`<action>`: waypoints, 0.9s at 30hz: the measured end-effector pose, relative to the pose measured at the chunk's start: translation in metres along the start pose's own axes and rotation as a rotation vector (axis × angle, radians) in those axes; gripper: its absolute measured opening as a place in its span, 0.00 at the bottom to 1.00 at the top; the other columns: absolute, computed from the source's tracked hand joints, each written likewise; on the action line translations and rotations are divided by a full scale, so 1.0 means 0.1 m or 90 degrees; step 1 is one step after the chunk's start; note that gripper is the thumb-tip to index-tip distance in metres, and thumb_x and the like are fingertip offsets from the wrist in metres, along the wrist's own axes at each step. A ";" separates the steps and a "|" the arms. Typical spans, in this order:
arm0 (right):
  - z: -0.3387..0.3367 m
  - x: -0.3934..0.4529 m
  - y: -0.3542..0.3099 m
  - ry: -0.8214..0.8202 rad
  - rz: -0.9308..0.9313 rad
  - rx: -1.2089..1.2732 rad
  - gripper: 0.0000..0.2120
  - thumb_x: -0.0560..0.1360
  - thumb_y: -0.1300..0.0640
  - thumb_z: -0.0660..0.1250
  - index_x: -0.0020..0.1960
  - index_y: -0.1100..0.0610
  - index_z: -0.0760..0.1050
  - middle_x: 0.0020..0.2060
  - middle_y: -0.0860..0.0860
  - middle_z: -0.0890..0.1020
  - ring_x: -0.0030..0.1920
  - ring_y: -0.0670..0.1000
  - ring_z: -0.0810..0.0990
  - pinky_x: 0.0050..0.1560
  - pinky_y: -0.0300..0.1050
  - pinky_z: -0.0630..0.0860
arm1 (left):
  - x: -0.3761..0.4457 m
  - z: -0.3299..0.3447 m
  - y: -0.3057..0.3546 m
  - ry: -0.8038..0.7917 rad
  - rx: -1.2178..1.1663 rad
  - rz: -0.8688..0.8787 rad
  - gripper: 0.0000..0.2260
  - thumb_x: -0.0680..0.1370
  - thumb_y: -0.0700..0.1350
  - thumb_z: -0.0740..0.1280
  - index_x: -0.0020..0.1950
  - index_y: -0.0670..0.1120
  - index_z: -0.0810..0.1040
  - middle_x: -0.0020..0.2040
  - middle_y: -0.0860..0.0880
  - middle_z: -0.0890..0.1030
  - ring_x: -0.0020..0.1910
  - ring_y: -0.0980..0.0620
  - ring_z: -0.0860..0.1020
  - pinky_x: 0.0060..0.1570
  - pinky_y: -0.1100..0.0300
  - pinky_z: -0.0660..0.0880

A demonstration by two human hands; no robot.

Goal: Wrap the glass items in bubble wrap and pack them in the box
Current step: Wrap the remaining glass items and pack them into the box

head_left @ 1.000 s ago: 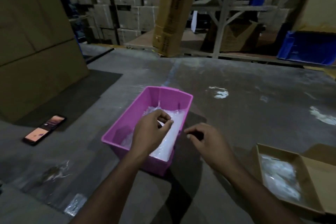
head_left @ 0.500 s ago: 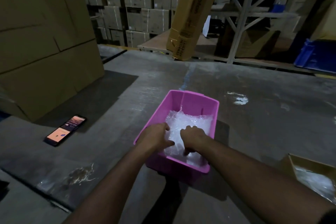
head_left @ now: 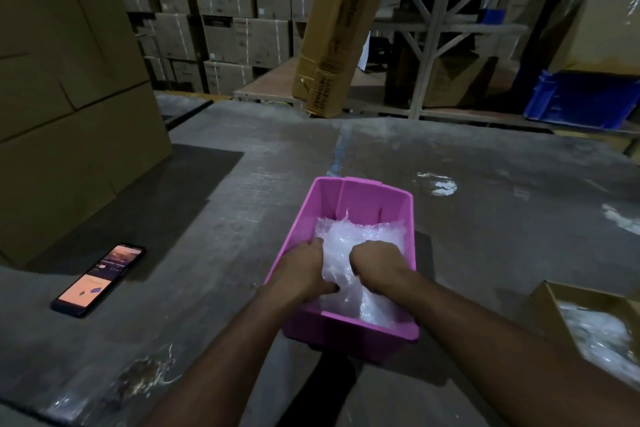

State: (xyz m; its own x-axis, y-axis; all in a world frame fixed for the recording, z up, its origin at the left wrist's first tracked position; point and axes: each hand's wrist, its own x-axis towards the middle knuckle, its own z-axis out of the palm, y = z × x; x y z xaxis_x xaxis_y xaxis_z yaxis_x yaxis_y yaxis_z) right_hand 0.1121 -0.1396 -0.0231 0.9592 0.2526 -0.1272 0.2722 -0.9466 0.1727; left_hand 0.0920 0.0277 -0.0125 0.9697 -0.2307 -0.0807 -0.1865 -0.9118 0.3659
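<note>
I am at a big gray bench [head_left: 485, 204]. My pink tub [head_left: 349, 334] sits near the front edge, in the middle. It is full of bubble wrap [head_left: 360, 236]. Both my hands are down in the tub. My left hand [head_left: 304, 272] and my right hand [head_left: 377, 262] are curled, gripping the wrap. I cannot see any glass under it. By the right edge sits a cardboard box [head_left: 543, 308] with some wrapped stuff [head_left: 599, 336] already inside. So I think some packing is done and more is left. My phone [head_left: 98, 280] lies near the left edge.
</note>
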 end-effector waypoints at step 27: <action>-0.32 -0.16 0.51 0.304 0.152 0.452 0.04 0.74 0.60 0.68 0.45 0.52 0.80 0.41 0.45 0.84 0.42 0.48 0.80 0.42 0.43 0.73 | 0.24 -0.01 0.08 0.072 -0.127 -0.039 0.52 0.74 0.53 0.77 0.83 0.42 0.43 0.80 0.43 0.63 0.77 0.44 0.66 0.72 0.54 0.65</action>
State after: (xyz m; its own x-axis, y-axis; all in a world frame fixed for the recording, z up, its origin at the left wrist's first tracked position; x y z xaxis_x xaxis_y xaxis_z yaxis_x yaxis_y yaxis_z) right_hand 0.1133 -0.1850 0.0190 0.9571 -0.0603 0.2833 0.1018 -0.8456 -0.5240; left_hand 0.1143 0.0147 -0.0102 0.9918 -0.1275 -0.0084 -0.1027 -0.8350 0.5406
